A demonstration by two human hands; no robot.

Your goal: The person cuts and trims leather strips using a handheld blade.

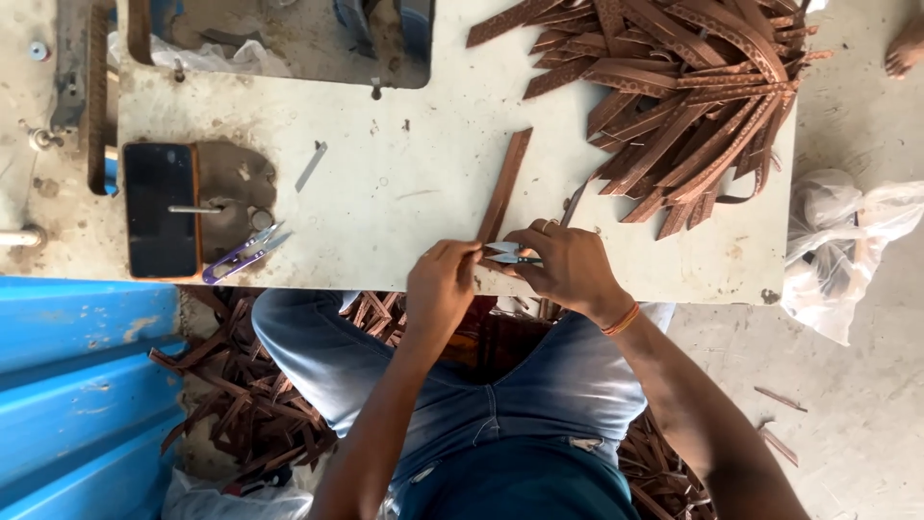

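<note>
Both hands are working right at the near edge of the white worktable [404,193]. The left hand [438,289] has its fingers pinched shut on the near end of a brown leather strip [507,183], which lies flat and runs away from the edge at a slight angle. The right hand [568,268] is closed around a small pair of thread snips [510,256], blades touching that same strip end.

Loads of bare tabletop between the strip and the purple-handled snips [243,253] further left, which sit beside a dark phone [159,210]. The far right corner is buried under a pile of brown strips [688,96], some hanging over the right edge. More strips are heaped on the floor [245,404] around the person's legs, next to a blue corrugated panel [77,385].
</note>
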